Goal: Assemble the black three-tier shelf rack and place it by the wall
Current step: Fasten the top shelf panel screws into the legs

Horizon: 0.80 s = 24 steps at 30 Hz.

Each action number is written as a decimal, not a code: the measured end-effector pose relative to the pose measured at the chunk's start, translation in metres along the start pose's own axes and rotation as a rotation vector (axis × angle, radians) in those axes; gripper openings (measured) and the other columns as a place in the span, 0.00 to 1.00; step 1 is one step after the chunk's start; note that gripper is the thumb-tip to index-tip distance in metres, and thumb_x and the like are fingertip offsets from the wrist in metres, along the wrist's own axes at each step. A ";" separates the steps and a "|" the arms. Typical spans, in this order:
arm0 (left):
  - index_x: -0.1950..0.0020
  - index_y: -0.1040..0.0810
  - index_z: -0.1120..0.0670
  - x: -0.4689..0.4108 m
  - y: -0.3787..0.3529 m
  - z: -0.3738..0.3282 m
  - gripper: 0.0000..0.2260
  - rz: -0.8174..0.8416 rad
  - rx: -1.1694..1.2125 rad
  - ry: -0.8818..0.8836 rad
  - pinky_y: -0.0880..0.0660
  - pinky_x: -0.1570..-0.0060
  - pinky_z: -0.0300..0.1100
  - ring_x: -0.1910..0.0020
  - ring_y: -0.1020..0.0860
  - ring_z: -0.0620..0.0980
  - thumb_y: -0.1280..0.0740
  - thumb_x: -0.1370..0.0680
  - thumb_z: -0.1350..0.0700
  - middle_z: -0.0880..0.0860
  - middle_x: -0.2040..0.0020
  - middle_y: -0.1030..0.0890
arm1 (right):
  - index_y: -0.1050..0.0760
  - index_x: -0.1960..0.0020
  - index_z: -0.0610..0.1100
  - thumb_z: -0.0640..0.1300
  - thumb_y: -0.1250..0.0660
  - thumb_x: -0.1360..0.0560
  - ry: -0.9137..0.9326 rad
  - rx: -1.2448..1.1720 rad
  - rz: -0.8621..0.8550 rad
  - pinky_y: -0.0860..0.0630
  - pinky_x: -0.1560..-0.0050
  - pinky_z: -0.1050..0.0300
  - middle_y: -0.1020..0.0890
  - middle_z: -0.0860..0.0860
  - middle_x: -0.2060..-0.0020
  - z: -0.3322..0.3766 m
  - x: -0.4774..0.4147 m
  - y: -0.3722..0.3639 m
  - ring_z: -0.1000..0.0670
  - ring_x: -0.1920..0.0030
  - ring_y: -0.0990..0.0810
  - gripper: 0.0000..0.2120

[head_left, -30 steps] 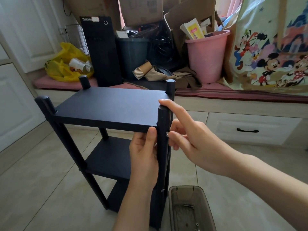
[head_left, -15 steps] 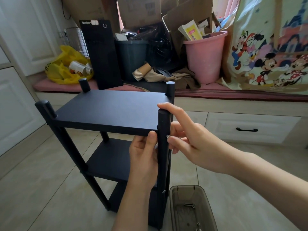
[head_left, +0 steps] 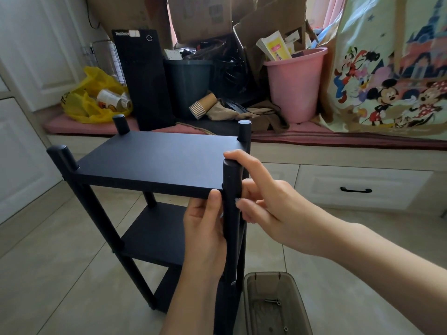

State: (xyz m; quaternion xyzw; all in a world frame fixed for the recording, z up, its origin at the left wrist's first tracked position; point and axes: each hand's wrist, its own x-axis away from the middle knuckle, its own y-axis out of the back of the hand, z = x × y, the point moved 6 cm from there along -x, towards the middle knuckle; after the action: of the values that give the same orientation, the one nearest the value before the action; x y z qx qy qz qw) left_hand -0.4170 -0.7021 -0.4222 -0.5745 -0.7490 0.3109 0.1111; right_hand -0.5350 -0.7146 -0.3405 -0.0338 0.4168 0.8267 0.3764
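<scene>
Beige floor tiles (head_left: 60, 262) carry the black rack (head_left: 154, 163), which stands upright on its 4 posts with all 3 shelves in place, near a low window bench and not against it. A pink cushion (head_left: 314, 139) runs along the bench top. It is crowded with a black computer tower (head_left: 145, 81), a dark bin (head_left: 191, 88), a pink bucket (head_left: 295, 85) stuffed with papers, a yellow bag (head_left: 82, 102) of cups, a stack of paper cups (head_left: 202, 106) lying on its side, and cardboard boxes (head_left: 200, 18) behind. A cartoon-print fabric (head_left: 391, 68) hangs at the right. Under the bench sits a white drawer (head_left: 358, 187) with a black handle, and white cupboard doors (head_left: 36, 44) line the left wall. On the floor just beside the rack's near right foot lies a translucent brown tray (head_left: 266, 274) with a few screws (head_left: 273, 302) in it.

Both hands work at the near right post (head_left: 231, 180). The left hand (head_left: 205, 233) reaches up from below and wraps round this post just under the top shelf, its thumb lying against the shelf's front edge. The right hand (head_left: 273, 209) comes from the right: its index finger rests on the post's rounded cap, while thumb and another finger are pressed together on a small silvery screw (head_left: 237, 200) at the post's side, level with the top shelf. How deep it sits in the post cannot be told.
</scene>
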 end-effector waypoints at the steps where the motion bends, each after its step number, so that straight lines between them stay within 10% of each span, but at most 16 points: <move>1: 0.50 0.15 0.52 0.000 0.000 0.000 0.10 -0.013 -0.004 -0.009 0.19 0.57 0.40 0.53 0.14 0.52 0.31 0.24 0.48 0.55 0.54 0.14 | 0.50 0.24 0.62 0.37 0.42 0.18 0.002 0.000 -0.003 0.23 0.54 0.45 0.26 0.46 0.63 0.000 0.000 0.001 0.45 0.63 0.28 0.32; 12: 0.52 0.15 0.48 0.007 -0.007 -0.008 0.10 -0.046 -0.162 -0.070 0.20 0.58 0.38 0.55 0.15 0.49 0.25 0.27 0.44 0.52 0.56 0.15 | 0.42 0.28 0.61 0.42 0.33 0.23 -0.125 -0.264 -0.045 0.20 0.55 0.46 0.21 0.48 0.64 -0.021 -0.001 0.004 0.50 0.65 0.22 0.30; 18: 0.38 0.20 0.49 0.015 -0.009 -0.012 0.26 -0.041 -0.341 -0.118 0.20 0.45 0.40 0.43 0.16 0.51 0.24 0.33 0.41 0.49 0.44 0.15 | 0.29 0.39 0.53 0.44 0.22 0.30 -0.248 -0.349 -0.102 0.24 0.59 0.53 0.22 0.54 0.65 -0.034 -0.004 0.017 0.52 0.65 0.20 0.24; 24: 0.47 0.18 0.38 0.020 -0.006 -0.014 0.20 -0.039 -0.471 -0.136 0.21 0.43 0.47 0.43 0.16 0.51 0.22 0.37 0.36 0.48 0.46 0.14 | 0.18 0.56 0.47 0.44 0.21 0.32 -0.330 -0.425 -0.007 0.25 0.60 0.60 0.18 0.51 0.65 -0.043 -0.005 0.016 0.55 0.63 0.22 0.08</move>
State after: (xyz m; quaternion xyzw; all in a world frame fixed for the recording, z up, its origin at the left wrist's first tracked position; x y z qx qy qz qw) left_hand -0.4203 -0.6794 -0.4117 -0.5478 -0.8175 0.1633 -0.0708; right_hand -0.5531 -0.7539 -0.3561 0.0219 0.1667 0.8887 0.4266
